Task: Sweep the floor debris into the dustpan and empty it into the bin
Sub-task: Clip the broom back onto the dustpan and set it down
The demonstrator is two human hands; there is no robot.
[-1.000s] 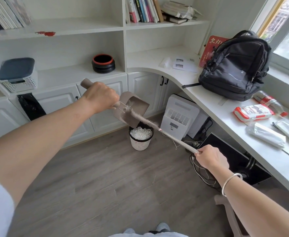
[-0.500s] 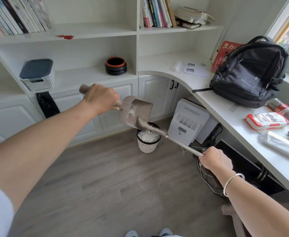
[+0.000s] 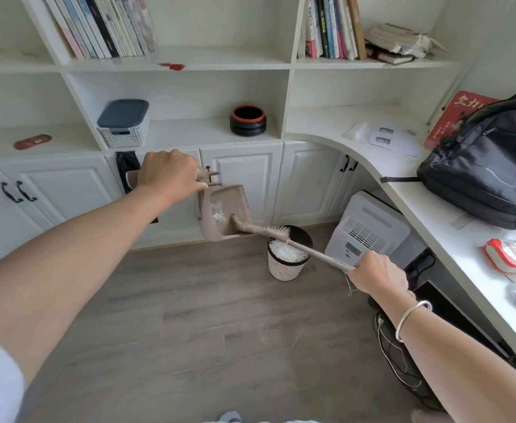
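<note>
Above the floor (image 3: 220,331), before the white cabinets (image 3: 250,166), the left hand (image 3: 171,175) is closed around the handle of the dustpan (image 3: 223,203) and holds it tilted, mouth downward, near the bin (image 3: 287,267). The right hand (image 3: 375,273) grips the long handle of the brush (image 3: 263,228), whose bristles lie at the pan's lower lip. One white scrap (image 3: 219,215) clings inside the pan. I judge this to be the emptying step. Next, the brush should push the scrap out, with the lip held over the bin.

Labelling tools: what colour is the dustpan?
Taupe, a greyish brown; the dustpan shows best in the head view.
</note>
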